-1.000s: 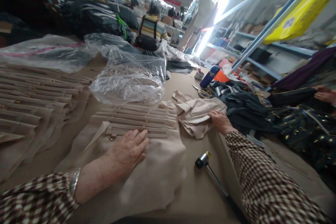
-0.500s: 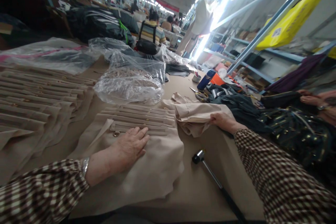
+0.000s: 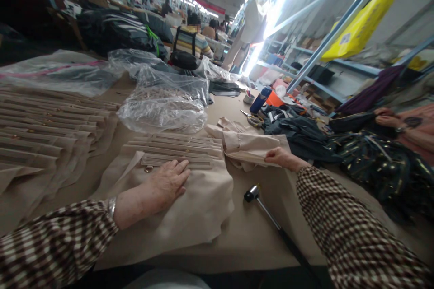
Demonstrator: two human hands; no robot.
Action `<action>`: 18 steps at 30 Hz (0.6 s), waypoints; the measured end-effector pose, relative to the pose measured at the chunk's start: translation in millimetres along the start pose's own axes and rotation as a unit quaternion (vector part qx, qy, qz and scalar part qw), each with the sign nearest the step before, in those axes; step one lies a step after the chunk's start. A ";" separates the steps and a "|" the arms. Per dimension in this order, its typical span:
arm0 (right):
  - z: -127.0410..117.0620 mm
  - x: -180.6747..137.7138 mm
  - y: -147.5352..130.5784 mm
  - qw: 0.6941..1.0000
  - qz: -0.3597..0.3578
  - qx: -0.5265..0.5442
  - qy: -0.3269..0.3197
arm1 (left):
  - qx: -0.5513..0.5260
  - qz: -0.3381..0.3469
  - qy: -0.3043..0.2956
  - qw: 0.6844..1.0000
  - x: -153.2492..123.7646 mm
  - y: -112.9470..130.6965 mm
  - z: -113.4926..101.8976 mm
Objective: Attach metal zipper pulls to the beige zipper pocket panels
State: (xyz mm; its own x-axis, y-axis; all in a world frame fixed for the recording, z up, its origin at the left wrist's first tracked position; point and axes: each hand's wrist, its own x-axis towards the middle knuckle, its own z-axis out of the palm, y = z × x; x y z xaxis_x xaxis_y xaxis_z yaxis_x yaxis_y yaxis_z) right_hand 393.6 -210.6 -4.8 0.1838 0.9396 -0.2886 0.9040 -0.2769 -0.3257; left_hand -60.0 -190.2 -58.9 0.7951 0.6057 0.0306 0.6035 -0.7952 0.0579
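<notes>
My left hand [image 3: 167, 182] lies flat with fingers stretched out on a stack of beige garment pieces [image 3: 190, 198] that carry pleated strips and a small metal ring. My right hand [image 3: 280, 158] pinches the near edge of a folded beige garment [image 3: 247, 143] and lifts it a little off the table. A small hammer [image 3: 261, 205] with a metal head lies on the brown table [image 3: 257, 239] between my arms. Both sleeves are brown-and-white check.
More beige pieces [image 3: 44, 122] are laid in rows at the left. Clear plastic bags [image 3: 162, 104] sit behind the stack. Scissors [image 3: 252, 119], a blue bottle [image 3: 257, 99] and dark clothing [image 3: 305, 133] lie at the right, where another person's hands [image 3: 386, 117] rest. Workers sit far behind.
My right hand has shifted from resting on the folded beige garment to gripping its near edge and raising it. My left hand stays flat on the stack.
</notes>
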 end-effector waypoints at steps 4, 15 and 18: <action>1.2 -6.1 -5.6 1.000 -0.001 0.015 0.022 | 0.002 -0.001 0.007 1.000 0.5 -0.3 0.9; -94.7 -48.4 -48.5 0.915 -0.054 -0.062 0.396 | -0.004 0.037 0.056 0.998 13.6 5.9 -39.4; -115.9 -81.2 -102.2 0.888 -0.118 -0.122 0.427 | -0.011 0.138 0.194 0.971 22.5 25.8 -82.7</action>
State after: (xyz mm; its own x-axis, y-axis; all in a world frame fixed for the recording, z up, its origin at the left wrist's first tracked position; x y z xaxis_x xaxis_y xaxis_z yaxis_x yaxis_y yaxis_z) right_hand 331.0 -235.3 156.3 0.1100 0.8042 0.5842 0.9938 -0.0986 -0.0513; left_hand -31.5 -194.8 25.9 0.8418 0.3373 0.4215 0.3654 -0.9307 0.0150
